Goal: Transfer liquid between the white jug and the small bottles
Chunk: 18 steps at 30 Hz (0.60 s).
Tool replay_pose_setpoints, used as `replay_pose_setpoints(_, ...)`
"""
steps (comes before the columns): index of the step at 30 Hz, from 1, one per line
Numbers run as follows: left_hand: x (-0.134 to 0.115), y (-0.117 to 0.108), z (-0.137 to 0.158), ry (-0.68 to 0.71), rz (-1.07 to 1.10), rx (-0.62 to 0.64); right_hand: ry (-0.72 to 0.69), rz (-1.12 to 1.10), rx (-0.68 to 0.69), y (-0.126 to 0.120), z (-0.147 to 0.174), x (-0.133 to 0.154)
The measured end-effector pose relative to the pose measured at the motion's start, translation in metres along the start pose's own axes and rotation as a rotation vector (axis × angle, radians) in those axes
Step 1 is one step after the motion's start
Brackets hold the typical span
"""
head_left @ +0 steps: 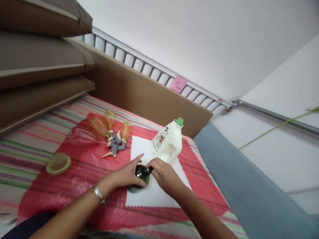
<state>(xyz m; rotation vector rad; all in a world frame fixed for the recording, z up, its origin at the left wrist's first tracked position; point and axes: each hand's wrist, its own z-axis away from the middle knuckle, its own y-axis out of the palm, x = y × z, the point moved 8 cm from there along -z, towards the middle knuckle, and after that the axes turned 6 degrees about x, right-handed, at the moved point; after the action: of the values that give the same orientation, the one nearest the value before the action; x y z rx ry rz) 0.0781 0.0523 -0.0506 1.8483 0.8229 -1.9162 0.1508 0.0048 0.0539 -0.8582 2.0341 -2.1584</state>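
My left hand curls its thumb and fingers around the body of a dark green bottle, which is tilted over a white sheet with zigzag edges. At the bottle's neck, the fingers of my right hand are closed on its black top; whether this is a cap or a pump head is hidden by the fingers. Just beyond my right hand stands a white jug with a handle, a printed label and a green mouth.
Several yellow clear bottles with grey trigger heads lie on red plastic sheeting. A pale green round tub or lid is at left. Striped cloth lies beneath. Stacked brown cushions and a brown board border the area.
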Motion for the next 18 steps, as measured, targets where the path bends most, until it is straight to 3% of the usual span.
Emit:
replay_pose_setpoints(4, -0.004, -0.022, 0.007, -0.040, 0.040, -0.073, 0.059, -0.006, -0.028, -0.018, 0.015, -0.010)
replay_pose_setpoints(8, 0.005, -0.046, 0.006, -0.045, -0.047, -0.213, 0.189, -0.083, -0.140, -0.064, 0.053, -0.038)
replay_pose_setpoints(13, 0.031, -0.036, -0.014, -0.061, -0.118, -0.139, 0.457, -0.093, -0.277, -0.129, 0.111, -0.108)
replay_pose_setpoints(18, 0.044, -0.021, -0.021, -0.086, -0.191, -0.123, 0.645, 0.036, -0.356, -0.171, 0.145, -0.195)
